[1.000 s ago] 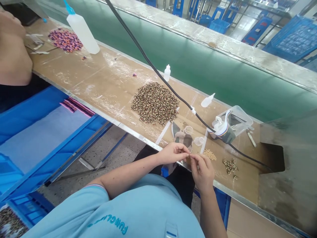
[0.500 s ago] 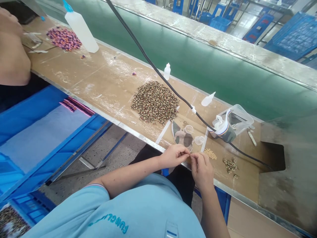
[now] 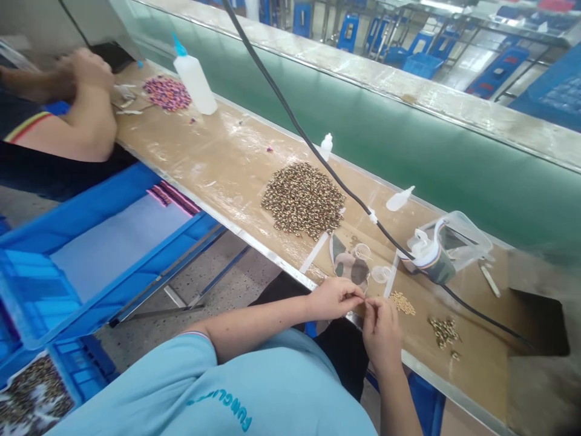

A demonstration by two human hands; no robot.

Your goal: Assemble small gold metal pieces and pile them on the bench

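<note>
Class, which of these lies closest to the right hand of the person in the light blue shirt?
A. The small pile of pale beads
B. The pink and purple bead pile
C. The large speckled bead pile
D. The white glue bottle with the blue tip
A. The small pile of pale beads lies on the bench just beyond the right hand, nearer than the large speckled bead pile.

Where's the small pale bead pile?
In the head view, the pale bead pile sits on the bench just beyond the right hand, between it and the darker bead cluster.

A tiny pale bead (image 3: 364, 298), pinched tight, barely visible.
</note>
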